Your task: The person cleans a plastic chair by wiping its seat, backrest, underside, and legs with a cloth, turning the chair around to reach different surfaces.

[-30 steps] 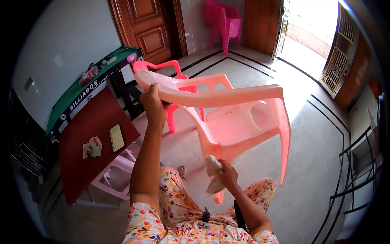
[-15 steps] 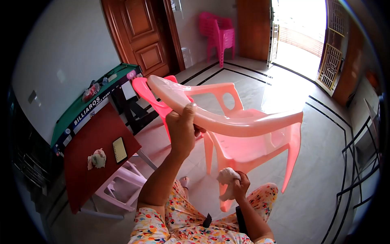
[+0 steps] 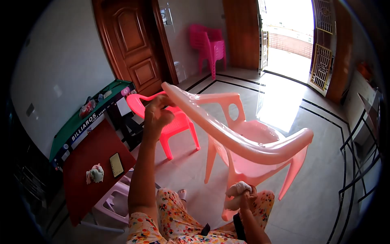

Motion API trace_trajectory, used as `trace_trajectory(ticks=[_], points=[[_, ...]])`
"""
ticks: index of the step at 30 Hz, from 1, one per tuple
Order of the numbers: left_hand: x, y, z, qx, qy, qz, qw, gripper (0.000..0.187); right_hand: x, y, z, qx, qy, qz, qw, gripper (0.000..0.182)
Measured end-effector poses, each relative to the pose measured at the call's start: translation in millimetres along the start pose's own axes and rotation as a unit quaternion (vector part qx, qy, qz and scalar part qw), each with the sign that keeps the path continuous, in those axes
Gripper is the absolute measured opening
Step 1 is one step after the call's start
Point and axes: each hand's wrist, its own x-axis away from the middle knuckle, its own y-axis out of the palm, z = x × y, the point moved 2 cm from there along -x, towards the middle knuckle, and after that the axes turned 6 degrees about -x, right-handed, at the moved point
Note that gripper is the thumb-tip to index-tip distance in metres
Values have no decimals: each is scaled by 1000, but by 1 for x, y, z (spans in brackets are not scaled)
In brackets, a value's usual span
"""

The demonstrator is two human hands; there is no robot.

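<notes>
A pale pink plastic armchair (image 3: 243, 142) is tilted in front of me, the long curved rim of its back nearest me. My left hand (image 3: 156, 116) is at the left end of that rim, thumb and fingers apart; whether the fingertips touch it is unclear. Bunched in my right hand (image 3: 248, 198) is a whitish cloth (image 3: 237, 190), held against the lower part of the chair near my knee. Beyond my left hand stands a bright pink chair (image 3: 178, 126).
A dark red table (image 3: 91, 162) on the left bears a crumpled cloth (image 3: 95, 174) and a flat yellowish object (image 3: 116, 164). Behind it is a green-topped billiards table (image 3: 77, 118). Stacked pink chairs (image 3: 208, 46) stand by the far wall; a black metal frame (image 3: 357, 158) is at the right.
My left hand has let go of the pale chair's rim and moved left and up. The chair has turned and tilted, its right end lower. My right hand and cloth have shifted slightly right and down.
</notes>
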Motion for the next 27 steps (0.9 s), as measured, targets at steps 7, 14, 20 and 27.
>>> trace_trajectory(ticks=[7,14,20,27], points=[[-46,-10,-42,-403,203,164,877,9,2,0,-17,1,18,-2,1000,20],[-57,3,-35,-286,104,163,938,9,-23,-6,-30,-9,36,-7,999,20],[-68,38,29,-534,173,147,815,7,-64,-13,-49,5,-4,-52,999,24],[-87,40,49,-537,263,102,795,7,-94,8,-44,-32,37,-76,996,19]])
